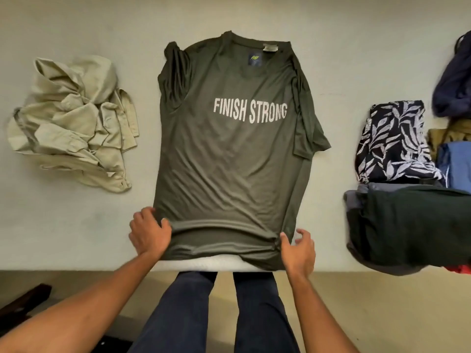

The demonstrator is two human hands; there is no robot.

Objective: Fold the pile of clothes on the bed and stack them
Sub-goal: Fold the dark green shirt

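Both hem corners of the dark T-shirt (229,149), laid flat at the bed's (76,225) near edge, sit pinched in our left grip (150,233) and right grip (298,248), seemingly to tug out wrinkles before folding.

One olive T-shirt (229,161) lay on one bed (76,238), with two hands at it: left hand (149,234), right hand (298,250). Left of the T-shirt was one beige shirt (74,121). Right of it were at least six garments — floral (392,138), dark green (407,220), grey (353,197), blue (456,164), navy (453,80), tan (451,131).

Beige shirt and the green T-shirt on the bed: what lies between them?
Nothing but bare sheet separates the crumpled beige shirt from the green T-shirt, as the head view shows.
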